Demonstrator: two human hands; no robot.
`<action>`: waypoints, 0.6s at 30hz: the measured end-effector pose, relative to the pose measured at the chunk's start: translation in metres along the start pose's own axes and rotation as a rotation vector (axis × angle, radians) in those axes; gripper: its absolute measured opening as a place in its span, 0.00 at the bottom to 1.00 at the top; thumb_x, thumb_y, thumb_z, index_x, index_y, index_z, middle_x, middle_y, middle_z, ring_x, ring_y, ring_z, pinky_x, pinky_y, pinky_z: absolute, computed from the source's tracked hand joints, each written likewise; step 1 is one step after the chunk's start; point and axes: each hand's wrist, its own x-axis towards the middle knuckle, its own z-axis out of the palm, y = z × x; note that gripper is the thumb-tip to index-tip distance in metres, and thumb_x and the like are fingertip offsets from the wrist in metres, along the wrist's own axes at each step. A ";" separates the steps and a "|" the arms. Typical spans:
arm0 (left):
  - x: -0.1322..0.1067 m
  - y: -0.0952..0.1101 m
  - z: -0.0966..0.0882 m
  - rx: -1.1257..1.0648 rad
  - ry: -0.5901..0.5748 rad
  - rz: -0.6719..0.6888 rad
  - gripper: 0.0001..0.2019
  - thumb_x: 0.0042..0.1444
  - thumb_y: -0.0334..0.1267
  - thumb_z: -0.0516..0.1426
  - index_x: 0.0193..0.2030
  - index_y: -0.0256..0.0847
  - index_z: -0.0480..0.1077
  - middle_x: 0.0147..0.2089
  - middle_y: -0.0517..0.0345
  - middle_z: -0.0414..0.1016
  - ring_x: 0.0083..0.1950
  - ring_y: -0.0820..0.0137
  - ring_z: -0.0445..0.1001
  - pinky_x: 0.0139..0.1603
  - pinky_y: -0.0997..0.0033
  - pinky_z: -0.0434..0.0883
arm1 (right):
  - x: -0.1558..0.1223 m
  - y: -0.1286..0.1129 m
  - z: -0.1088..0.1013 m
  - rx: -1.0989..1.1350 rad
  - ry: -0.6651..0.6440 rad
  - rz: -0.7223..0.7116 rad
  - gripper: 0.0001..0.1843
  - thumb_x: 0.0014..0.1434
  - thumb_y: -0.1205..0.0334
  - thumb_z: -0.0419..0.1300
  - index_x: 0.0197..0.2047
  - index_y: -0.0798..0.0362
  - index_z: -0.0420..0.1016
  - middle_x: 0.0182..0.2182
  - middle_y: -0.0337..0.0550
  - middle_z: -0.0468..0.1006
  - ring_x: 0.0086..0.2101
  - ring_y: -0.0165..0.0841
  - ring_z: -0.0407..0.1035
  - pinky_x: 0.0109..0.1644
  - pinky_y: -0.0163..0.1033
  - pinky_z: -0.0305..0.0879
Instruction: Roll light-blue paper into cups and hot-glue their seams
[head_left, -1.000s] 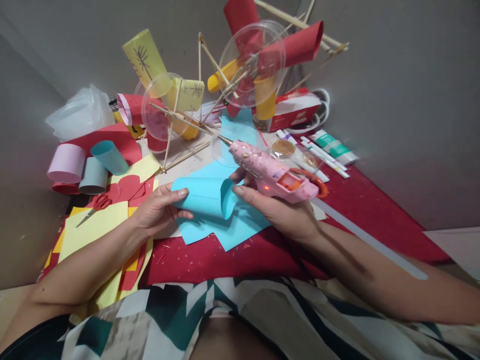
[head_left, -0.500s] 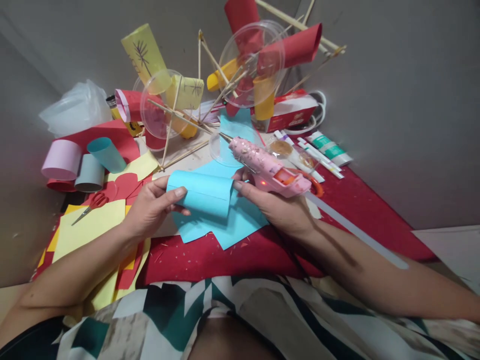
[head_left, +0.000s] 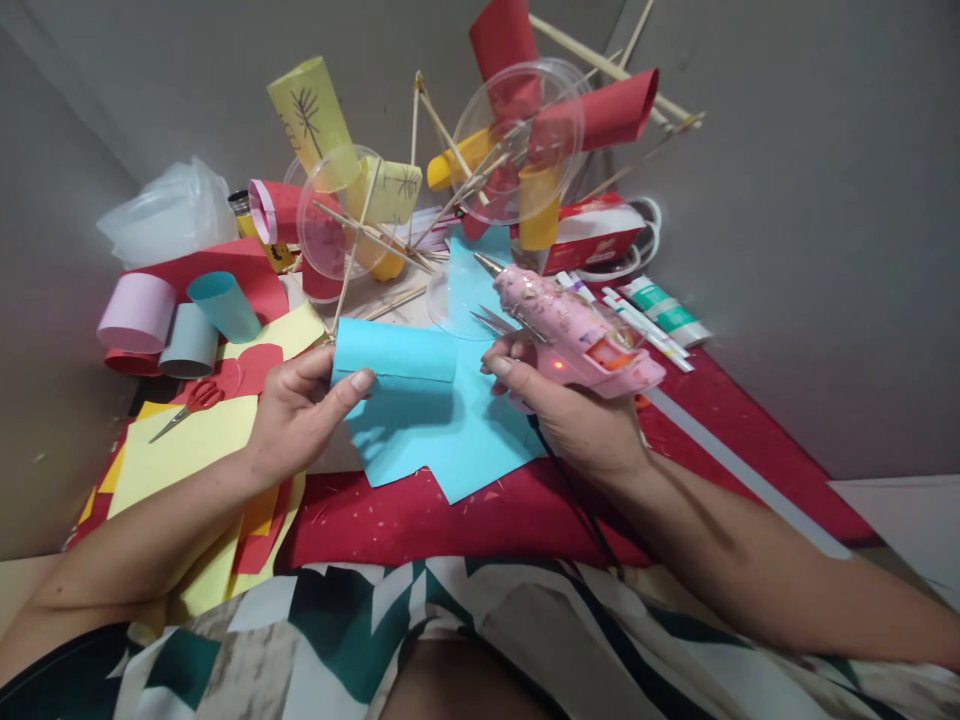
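My left hand (head_left: pixel 300 410) pinches the left end of a rolled light-blue paper tube (head_left: pixel 397 355), thumb on top and fingers behind it. My right hand (head_left: pixel 570 415) grips a pink glue gun (head_left: pixel 574 330) whose metal nozzle points up and to the left; a small red light glows on its body. The gun is clear of the tube now, with a gap between my right fingertips and the tube's right end. Under both lies a flat sheet of light-blue paper (head_left: pixel 450 440) on a red cloth (head_left: pixel 420 520).
Behind stand two paper-and-stick wheels with clear plastic discs (head_left: pixel 517 140) (head_left: pixel 337 215). Paper rolls (head_left: pixel 139 310) and small scissors (head_left: pixel 184 405) lie left on yellow sheets (head_left: pixel 180 450). Tubes of glue (head_left: pixel 664 305) and a red-white box (head_left: pixel 592 235) sit right. Grey walls close in.
The right hand has lifted the glue gun up and to the right, away from the tube's end. The left hand has turned the tube so its open end no longer faces me.
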 end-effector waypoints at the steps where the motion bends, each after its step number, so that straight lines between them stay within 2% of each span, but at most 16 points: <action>1: -0.001 0.000 0.000 0.059 0.008 0.037 0.12 0.59 0.47 0.66 0.31 0.41 0.78 0.27 0.59 0.75 0.30 0.71 0.71 0.33 0.71 0.70 | 0.000 0.000 0.000 -0.006 -0.002 -0.001 0.09 0.62 0.52 0.65 0.33 0.46 0.76 0.31 0.34 0.75 0.32 0.31 0.68 0.40 0.41 0.64; 5: -0.001 0.001 0.000 0.303 0.030 0.241 0.14 0.59 0.39 0.64 0.23 0.42 0.72 0.22 0.63 0.63 0.26 0.73 0.59 0.29 0.71 0.61 | 0.000 0.003 -0.001 -0.007 -0.010 -0.004 0.09 0.62 0.52 0.66 0.33 0.45 0.77 0.31 0.34 0.75 0.32 0.31 0.68 0.43 0.41 0.64; 8: -0.001 0.003 0.002 0.383 0.034 0.342 0.13 0.58 0.36 0.64 0.24 0.43 0.70 0.22 0.63 0.64 0.25 0.73 0.59 0.29 0.71 0.60 | 0.000 0.007 -0.002 0.013 -0.002 -0.001 0.09 0.61 0.51 0.68 0.33 0.45 0.77 0.32 0.33 0.76 0.32 0.31 0.69 0.45 0.41 0.64; 15: 0.001 -0.004 0.002 0.513 -0.019 0.394 0.10 0.59 0.38 0.62 0.26 0.44 0.71 0.23 0.59 0.70 0.26 0.71 0.63 0.32 0.69 0.65 | -0.002 0.010 0.000 0.048 0.013 0.026 0.10 0.59 0.49 0.70 0.34 0.44 0.78 0.35 0.34 0.78 0.33 0.32 0.72 0.45 0.42 0.67; 18: 0.001 -0.007 0.003 0.498 -0.045 0.400 0.10 0.59 0.39 0.62 0.27 0.44 0.72 0.23 0.59 0.71 0.25 0.70 0.65 0.32 0.69 0.66 | -0.001 0.009 0.000 0.039 0.021 0.033 0.12 0.58 0.48 0.70 0.35 0.45 0.77 0.36 0.36 0.78 0.33 0.33 0.72 0.43 0.42 0.69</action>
